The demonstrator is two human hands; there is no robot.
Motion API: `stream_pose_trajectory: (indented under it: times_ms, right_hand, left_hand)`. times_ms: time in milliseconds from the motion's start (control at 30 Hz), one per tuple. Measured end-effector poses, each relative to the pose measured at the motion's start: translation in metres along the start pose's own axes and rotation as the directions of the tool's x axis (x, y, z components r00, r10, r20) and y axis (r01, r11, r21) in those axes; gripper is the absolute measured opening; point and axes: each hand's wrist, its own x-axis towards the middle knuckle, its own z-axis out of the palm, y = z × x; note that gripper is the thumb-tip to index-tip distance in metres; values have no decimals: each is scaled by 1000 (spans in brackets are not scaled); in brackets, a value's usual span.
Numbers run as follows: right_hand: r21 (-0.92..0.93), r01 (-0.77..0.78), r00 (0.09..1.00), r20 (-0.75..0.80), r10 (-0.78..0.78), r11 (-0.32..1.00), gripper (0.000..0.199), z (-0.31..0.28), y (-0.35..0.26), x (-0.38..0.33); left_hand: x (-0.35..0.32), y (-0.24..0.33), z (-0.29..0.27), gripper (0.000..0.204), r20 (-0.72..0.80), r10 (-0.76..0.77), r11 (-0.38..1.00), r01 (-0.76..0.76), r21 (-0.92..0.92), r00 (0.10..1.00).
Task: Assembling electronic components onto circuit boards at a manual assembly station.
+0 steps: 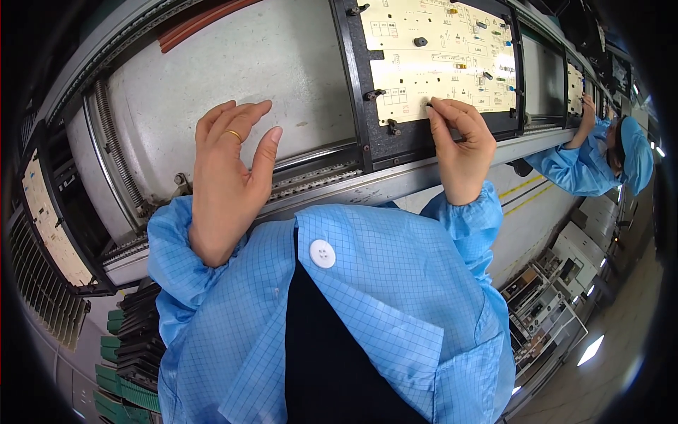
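Observation:
A cream circuit board (392,71) lies in a black carrier frame (417,147) on the conveyor in front of me. My right hand (464,145) pinches a small dark component (429,104) between thumb and fingertips, at the board's near edge; the fingers hide most of it. Farther up the board stands a black round component (421,42), among several small blue, green and yellow ones. To the left of the carrier, my left hand (229,166) hovers over the conveyor with nothing in it, its fingers half curled and the thumb apart. A ring sits on one finger.
The conveyor's near rail (311,185) with its chain runs between me and the board. Another carrier with a board (53,219) is at the far left. A co-worker in blue (579,166) works at a board (574,88) on the right. Green and black racks (134,360) stand lower left.

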Motion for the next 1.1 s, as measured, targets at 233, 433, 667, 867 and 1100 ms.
stream_pose_trajectory:
  times_ms: [233,433,667,867,1100]
  right_hand:
    - [-140,128,991,-13,-131,982,19,0,-3,-4]
    - [-104,231,972,-23,-235,967,47,10,-33,-25]
    - [-197,310,949,16,-314,930,55,-12,-11,-26]
    - [-412,245,938,-127,-321,878,57,-157,154,23]
    - [-587,154,954,-123,-275,795,51,-206,248,66]
  left_hand:
    - [-3,2,-1,30,-21,23,1000,-23,-14,1000]
    - [1,8,6,30,-56,74,995,-77,-67,996]
    - [-5,28,18,29,-273,143,987,-159,-37,951]
    - [-15,77,29,37,-708,-28,991,114,74,706]
    - [-106,-25,-27,68,-972,-234,709,685,-169,3]
